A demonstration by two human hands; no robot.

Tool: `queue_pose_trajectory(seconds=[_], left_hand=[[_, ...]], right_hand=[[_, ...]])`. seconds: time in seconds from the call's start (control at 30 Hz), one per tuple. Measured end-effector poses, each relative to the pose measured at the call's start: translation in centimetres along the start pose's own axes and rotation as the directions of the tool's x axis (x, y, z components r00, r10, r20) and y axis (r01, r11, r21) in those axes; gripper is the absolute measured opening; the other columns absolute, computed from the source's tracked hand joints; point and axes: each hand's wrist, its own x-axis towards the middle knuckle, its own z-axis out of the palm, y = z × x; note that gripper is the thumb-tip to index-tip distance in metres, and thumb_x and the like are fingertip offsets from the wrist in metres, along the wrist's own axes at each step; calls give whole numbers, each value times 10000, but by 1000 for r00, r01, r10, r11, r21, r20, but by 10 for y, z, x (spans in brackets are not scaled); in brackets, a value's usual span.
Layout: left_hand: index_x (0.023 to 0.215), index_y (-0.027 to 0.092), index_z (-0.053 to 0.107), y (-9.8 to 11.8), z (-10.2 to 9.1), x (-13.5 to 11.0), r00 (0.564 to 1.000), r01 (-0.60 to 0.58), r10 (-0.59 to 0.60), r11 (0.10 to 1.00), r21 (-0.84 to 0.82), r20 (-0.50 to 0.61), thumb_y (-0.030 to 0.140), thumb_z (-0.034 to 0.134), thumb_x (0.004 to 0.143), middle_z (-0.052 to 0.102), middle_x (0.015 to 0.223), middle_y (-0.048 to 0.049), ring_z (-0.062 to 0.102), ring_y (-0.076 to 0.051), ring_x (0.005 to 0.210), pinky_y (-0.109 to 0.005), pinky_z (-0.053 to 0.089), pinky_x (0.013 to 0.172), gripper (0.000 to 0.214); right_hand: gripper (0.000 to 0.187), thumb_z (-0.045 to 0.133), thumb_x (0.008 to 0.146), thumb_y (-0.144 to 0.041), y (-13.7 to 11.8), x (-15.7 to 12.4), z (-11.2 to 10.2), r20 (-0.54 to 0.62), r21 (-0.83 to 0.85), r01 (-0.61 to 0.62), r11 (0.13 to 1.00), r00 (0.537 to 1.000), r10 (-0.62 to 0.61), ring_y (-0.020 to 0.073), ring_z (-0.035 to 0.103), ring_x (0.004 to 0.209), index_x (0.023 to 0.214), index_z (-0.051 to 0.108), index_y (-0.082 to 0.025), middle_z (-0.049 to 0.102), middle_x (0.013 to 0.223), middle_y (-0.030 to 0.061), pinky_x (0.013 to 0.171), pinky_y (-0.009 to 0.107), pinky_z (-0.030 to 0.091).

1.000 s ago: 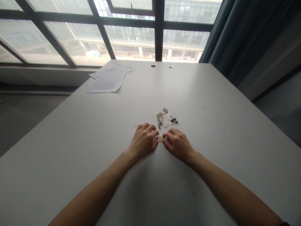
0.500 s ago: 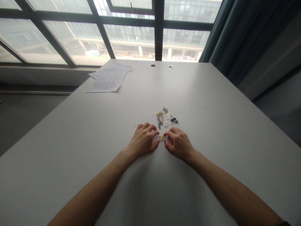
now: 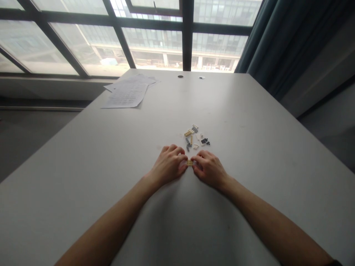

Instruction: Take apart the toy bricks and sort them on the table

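Two small tan building bricks (image 3: 189,163) with studs meet end to end between my hands, low over or on the white table. My left hand (image 3: 172,164) grips the left one between thumb and fingers. Thumb and fingers of my right hand (image 3: 208,166) are closed on the right one. Fingertips hide the outer ends of both, and I cannot tell whether they are joined. Just beyond lies a loose group of small pieces: tan bricks (image 3: 189,133), grey pieces (image 3: 188,142), white pieces (image 3: 196,146) and black pieces (image 3: 205,141).
Printed paper sheets (image 3: 127,94) lie at the table's far left. Two round cable holes sit near the far edge, one of them dark (image 3: 180,77). A large framed window (image 3: 187,44) stands behind the white table (image 3: 249,111), with a dark blue curtain (image 3: 266,55) on the right.
My right hand has moved slightly left, closing the narrow gap between the two tan bricks. My left hand and the loose pieces have stayed put.
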Motion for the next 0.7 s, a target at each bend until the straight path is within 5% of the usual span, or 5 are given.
queue_pose_trajectory(seconds=[0.7], left_hand=[[916, 235, 693, -10, -3, 0, 1000, 15, -15, 1000, -23, 24, 333, 643, 814, 649, 1036, -47, 522, -249, 1025, -423, 362, 921, 150]], right_hand=[[219, 565, 860, -233, -4, 6, 4, 8, 4, -1, 1000, 1000, 1, 199, 547, 888, 1054, 663, -203, 611, 969, 64, 830, 311, 428]])
